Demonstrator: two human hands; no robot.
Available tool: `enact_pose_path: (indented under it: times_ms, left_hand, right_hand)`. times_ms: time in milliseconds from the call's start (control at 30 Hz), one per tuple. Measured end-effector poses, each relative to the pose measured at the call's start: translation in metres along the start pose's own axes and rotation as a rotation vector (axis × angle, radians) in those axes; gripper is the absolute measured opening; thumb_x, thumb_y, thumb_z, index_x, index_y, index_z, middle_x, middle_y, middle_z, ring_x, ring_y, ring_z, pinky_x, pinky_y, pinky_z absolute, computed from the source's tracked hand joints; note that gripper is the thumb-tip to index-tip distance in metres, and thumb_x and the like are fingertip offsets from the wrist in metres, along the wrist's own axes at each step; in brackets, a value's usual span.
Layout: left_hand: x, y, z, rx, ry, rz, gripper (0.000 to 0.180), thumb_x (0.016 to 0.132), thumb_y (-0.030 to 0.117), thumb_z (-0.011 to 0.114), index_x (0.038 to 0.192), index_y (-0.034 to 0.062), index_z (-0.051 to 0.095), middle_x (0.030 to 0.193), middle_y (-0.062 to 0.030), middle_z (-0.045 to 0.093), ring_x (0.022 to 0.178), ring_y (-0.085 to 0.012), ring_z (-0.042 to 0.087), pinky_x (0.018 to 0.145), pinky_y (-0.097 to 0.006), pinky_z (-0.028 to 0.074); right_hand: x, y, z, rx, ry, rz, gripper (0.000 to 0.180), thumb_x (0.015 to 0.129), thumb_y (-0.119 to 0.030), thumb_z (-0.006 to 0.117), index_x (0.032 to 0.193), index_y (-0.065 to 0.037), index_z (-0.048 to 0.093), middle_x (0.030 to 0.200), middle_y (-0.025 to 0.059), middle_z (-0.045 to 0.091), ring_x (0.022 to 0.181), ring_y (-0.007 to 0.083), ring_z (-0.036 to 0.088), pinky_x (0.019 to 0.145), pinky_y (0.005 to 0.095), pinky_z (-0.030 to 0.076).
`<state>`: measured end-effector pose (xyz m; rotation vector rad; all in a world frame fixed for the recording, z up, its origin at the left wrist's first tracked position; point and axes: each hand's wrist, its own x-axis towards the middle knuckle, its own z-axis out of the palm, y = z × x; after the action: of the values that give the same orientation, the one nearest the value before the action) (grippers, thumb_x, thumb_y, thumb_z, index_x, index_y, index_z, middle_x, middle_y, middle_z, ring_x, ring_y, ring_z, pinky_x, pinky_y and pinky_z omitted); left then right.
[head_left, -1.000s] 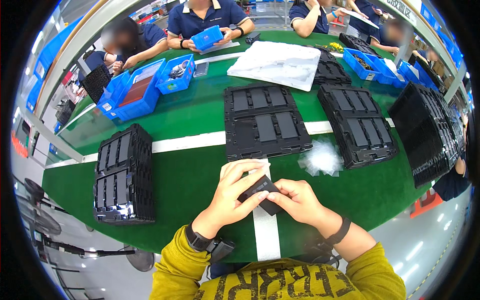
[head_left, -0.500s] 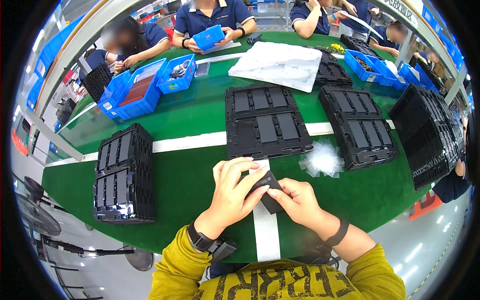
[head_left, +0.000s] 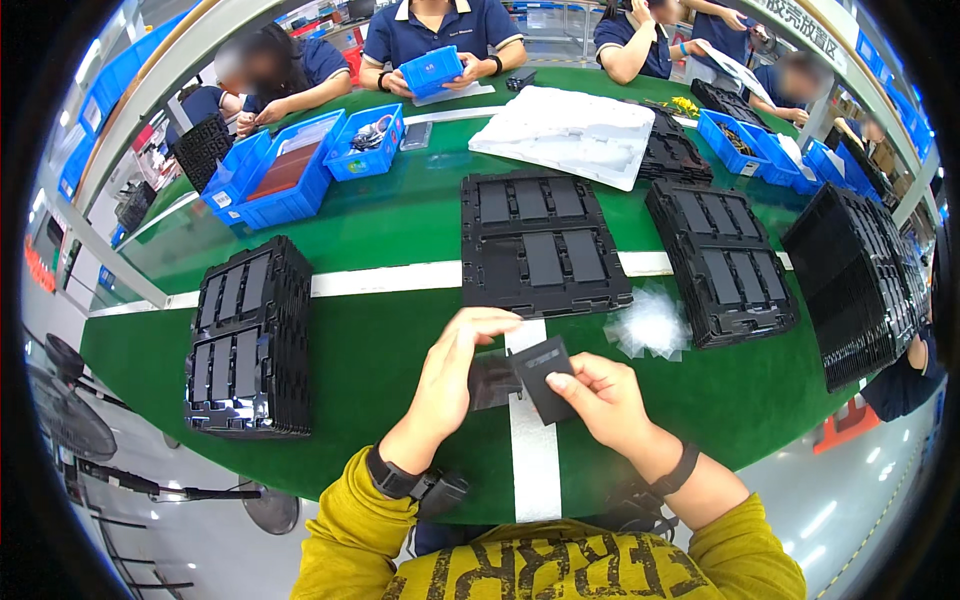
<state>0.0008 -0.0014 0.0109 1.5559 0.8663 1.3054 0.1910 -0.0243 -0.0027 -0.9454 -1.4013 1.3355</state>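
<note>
A factory workshop: green workbench [head_left: 385, 375], stacked black trays [head_left: 250, 340], uniformed workers [head_left: 435, 38], probably a fan [head_left: 80, 425].

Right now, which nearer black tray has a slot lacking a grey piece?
The middle tray: its near-left slot is dark. The left stack and right stack show grey in every slot; the far-right stack is too oblique to tell.

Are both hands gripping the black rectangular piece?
No: only the right hand grips the black rectangular piece; the left hand is apart from it, beside a see-through film.
</note>
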Motion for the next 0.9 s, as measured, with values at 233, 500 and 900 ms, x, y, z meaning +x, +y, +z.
enact_pose_path:
  times_ms: [233, 500, 900]
  left_hand:
    - [-0.004, -0.001, 0.008, -0.68, -0.315, -0.466, 0.031, 0.089, 0.021, 0.048, 0.099, -0.0037, 0.063, 0.118, -0.0224, 0.051, 0.108, -0.03, 0.051, 0.096, -0.041, 0.037]
    - [-0.004, -0.002, 0.006, -0.607, -0.345, -0.455, 0.025, 0.088, 0.017, 0.051, 0.098, -0.0013, 0.065, 0.112, -0.015, 0.055, 0.104, -0.0236, 0.053, 0.091, -0.034, 0.041]
    - [0.001, 0.009, 0.004, 0.613, -0.166, 0.236, 0.015, 0.083, 0.011, 0.057, 0.092, 0.003, 0.067, 0.094, -0.0087, 0.063, 0.091, -0.0201, 0.057, 0.083, -0.032, 0.042]
  right_hand:
    - [-0.001, -0.004, 0.002, -0.186, -0.22, -0.098, 0.011, 0.083, -0.012, 0.062, 0.083, -0.001, 0.06, 0.058, 0.0043, 0.055, 0.052, 0.0054, 0.048, 0.048, 0.0234, 0.04]
    - [-0.002, 0.0, 0.0, -0.261, -0.229, -0.203, 0.012, 0.081, -0.012, 0.063, 0.077, -0.001, 0.058, 0.057, 0.0074, 0.052, 0.048, 0.0108, 0.047, 0.047, 0.0261, 0.04]
    - [-0.002, -0.006, -0.001, -0.271, -0.183, -0.148, 0.012, 0.084, -0.011, 0.061, 0.08, 0.0, 0.06, 0.057, 0.0042, 0.054, 0.051, 0.0056, 0.046, 0.047, 0.0237, 0.039]
